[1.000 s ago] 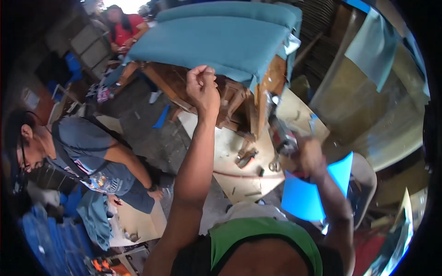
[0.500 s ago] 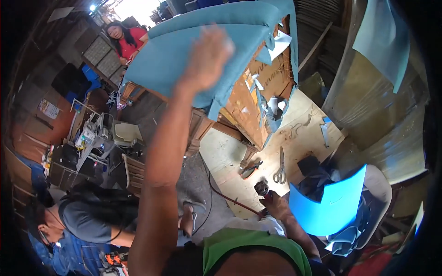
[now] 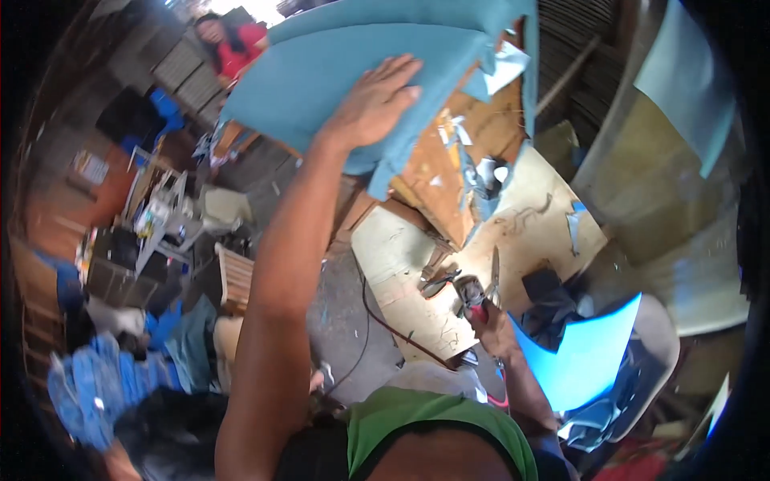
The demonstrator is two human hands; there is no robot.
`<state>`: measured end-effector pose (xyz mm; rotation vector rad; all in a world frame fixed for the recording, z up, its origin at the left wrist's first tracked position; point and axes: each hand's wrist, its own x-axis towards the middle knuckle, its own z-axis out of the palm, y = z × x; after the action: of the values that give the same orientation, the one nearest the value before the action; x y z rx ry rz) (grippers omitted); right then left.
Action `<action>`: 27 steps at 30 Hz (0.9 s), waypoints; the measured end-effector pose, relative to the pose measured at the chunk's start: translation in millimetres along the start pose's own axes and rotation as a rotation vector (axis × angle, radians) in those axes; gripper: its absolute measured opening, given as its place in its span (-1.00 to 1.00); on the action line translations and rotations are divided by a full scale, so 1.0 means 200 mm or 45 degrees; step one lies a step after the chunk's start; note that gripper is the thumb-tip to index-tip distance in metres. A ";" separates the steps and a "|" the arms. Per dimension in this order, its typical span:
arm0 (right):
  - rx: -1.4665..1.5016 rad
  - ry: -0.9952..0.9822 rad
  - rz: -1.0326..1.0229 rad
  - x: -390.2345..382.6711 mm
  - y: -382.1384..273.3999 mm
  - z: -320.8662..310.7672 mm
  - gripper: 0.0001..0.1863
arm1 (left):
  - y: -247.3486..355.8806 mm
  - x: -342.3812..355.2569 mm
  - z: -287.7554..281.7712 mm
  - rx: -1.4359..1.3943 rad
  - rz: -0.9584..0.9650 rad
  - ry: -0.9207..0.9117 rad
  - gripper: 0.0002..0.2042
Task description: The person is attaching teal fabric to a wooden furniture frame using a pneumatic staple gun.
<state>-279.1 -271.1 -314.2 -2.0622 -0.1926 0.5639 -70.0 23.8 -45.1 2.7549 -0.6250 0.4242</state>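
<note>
My left hand [image 3: 375,103] lies on the teal upholstered seat [image 3: 293,92] of a wooden-framed piece of furniture, its fingers stretched out over the fabric. In my right hand [image 3: 497,333] is an air staple gun [image 3: 472,295] with a dark metal head and a red grip. The tool is held low, over the pale board and apart from the furniture. Just beyond it are pliers [image 3: 439,282] and a pair of scissors [image 3: 495,271], partly hidden by the tool. The furniture's near side shows a bare wooden panel [image 3: 437,180] with torn fabric scraps.
A pale plywood board [image 3: 393,248] lies under the furniture. A dark red hose [image 3: 409,343] crosses the floor. To the right, a bright blue sheet [image 3: 589,353] rests on a chair [image 3: 662,337]. A person in red [image 3: 233,52] is at the far left; another in dark clothing [image 3: 172,429] is near left.
My left hand, blurred above the seat before, now lies flat on it. My right hand has moved the staple gun slightly up and right. The near-left person has shifted lower, mostly out of view.
</note>
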 end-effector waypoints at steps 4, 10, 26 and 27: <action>0.712 0.090 -0.179 0.03 -0.14 -0.19 -0.57 | 0.04 0.03 0.00 0.111 -0.036 -0.042 -0.37; 1.018 0.241 -0.671 0.20 -0.33 -0.42 -0.67 | 0.29 -0.10 0.02 0.373 -0.239 -0.095 -0.29; 1.104 0.097 -0.979 0.68 -0.59 -0.45 -0.27 | 0.31 -0.16 -0.01 0.353 -0.194 -0.206 0.11; 1.128 0.109 -1.031 0.68 -0.61 -0.46 -0.26 | 0.31 -0.15 0.00 0.342 -0.214 -0.211 0.11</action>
<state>-105.7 -228.7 -215.2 -1.0087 -0.5736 0.0157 -124.4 -17.6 -42.1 3.0927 -0.3925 0.2602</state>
